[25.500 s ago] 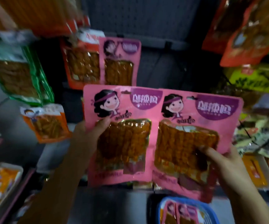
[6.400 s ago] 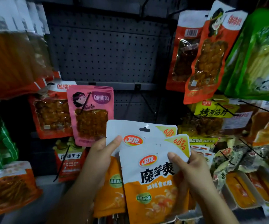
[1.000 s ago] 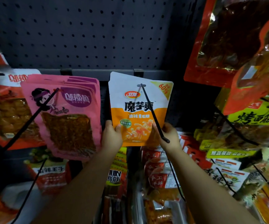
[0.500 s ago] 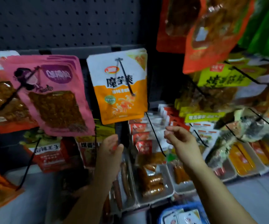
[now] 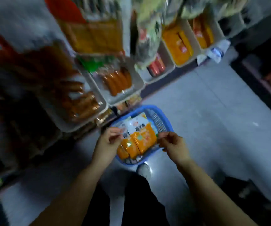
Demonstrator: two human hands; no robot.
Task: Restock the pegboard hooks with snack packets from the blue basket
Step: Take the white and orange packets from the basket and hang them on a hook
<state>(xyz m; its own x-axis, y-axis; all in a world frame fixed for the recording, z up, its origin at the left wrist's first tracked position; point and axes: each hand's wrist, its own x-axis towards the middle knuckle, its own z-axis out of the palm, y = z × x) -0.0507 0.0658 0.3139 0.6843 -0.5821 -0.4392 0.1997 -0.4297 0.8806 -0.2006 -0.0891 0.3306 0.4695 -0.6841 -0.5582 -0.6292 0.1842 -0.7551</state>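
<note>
The blue basket sits on the grey floor below me, holding several white-and-orange snack packets. My left hand hovers over the basket's left rim with fingers curled loosely and nothing in it. My right hand hovers over the right rim, fingers bent, also holding nothing. Both hands sit just above the packets; whether the fingertips touch them is blurred. The pegboard and its hooks are out of view.
White shelf trays of sausages and orange packets line the shelf edge above the basket. Hanging packets blur across the top. Grey floor spreads to the right, with a dark shelf beyond. My dark trouser legs fill the bottom.
My view has swung down from the pegboard to the floor. Both hands have dropped from near the hung orange packet to just above the blue basket.
</note>
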